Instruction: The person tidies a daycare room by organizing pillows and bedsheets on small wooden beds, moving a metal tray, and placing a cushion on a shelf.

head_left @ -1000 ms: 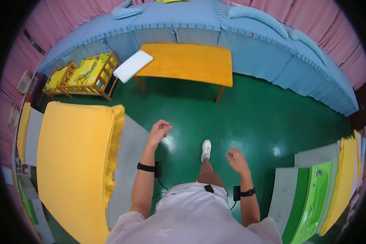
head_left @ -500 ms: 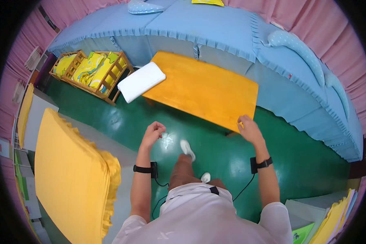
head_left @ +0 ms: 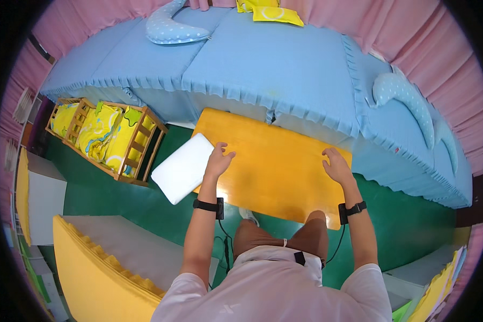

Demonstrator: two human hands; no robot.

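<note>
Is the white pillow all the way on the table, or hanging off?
Hanging off. The white pillow has only its right edge on the yellow table; most of it juts past the table's left end over the green floor, beside the left hand.

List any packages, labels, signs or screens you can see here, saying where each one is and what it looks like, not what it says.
None can be made out: no package, sign or screen shows.
Nearest thing: a plain white flat pad, unmarked, at the left end of the orange table, beside the left hand.
</note>
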